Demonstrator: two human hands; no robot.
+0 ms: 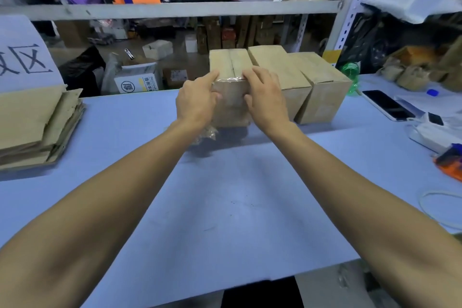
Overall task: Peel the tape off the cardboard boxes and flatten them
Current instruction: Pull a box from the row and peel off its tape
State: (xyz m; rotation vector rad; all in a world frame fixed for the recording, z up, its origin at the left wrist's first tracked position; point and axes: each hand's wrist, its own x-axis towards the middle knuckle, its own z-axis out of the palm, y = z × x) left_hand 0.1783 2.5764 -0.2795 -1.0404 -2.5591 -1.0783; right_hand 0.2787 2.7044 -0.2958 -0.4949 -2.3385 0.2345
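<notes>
Two bare forearms over blue table point(225, 207), left hand point(196, 102) and right hand point(266, 100) grasping taped cardboard box point(230, 67), far-left carton point(140, 80) reading "DELICIOUS".

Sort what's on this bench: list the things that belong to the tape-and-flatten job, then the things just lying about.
Job:
held box, gripped by left hand and right hand
clear tape on its top edge
two waiting boxes
flattened cardboard stack
peeled tape wad

Lying about:
phone
green bottle
white cable

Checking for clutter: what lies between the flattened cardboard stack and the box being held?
Head view: only bare blue table between the flattened stack and the held box.
</notes>
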